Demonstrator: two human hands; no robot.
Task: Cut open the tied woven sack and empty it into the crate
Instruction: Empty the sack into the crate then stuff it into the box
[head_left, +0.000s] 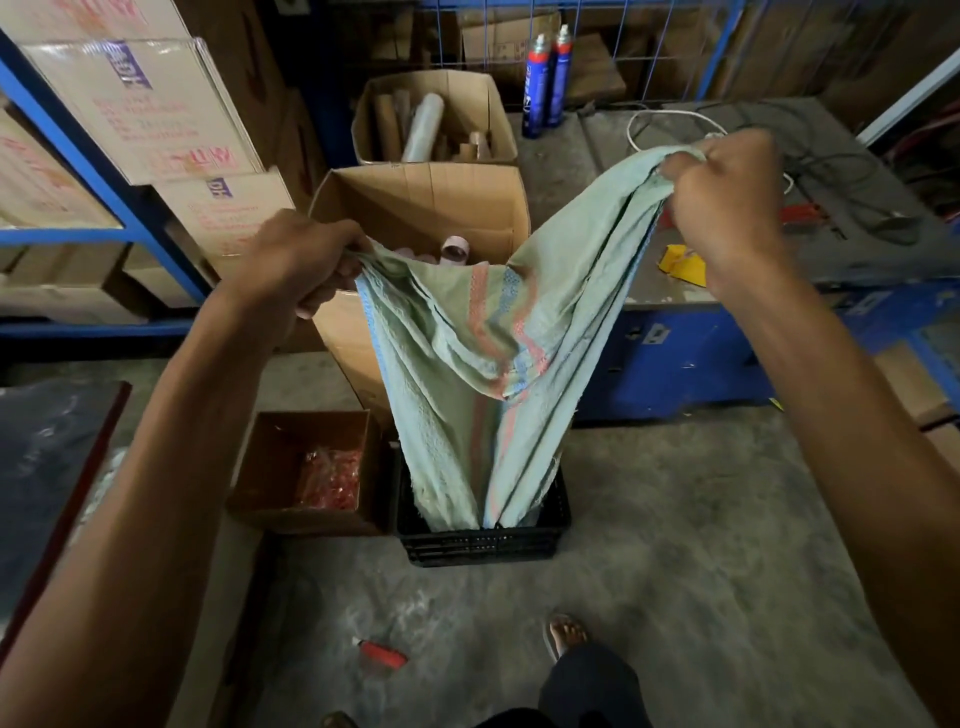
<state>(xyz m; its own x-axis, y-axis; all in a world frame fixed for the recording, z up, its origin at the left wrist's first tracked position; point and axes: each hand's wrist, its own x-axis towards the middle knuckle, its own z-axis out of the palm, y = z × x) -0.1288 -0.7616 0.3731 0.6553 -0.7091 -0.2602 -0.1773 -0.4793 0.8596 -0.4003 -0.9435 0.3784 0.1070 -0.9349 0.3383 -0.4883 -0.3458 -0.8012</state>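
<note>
A pale green woven sack with pink and blue stripes hangs upside down, limp and slack. Its lower open end drops inside a black plastic crate on the concrete floor. My left hand is shut on one upper corner of the sack. My right hand grips the other upper corner, held higher and further right. The crate's contents are hidden by the sack. A red cutter lies on the floor in front of the crate.
A small open carton with red pieces stands just left of the crate. A tall carton of tubes is behind the sack, another carton further back. A blue workbench is at right, shelves of boxes at left. My foot stands near the crate.
</note>
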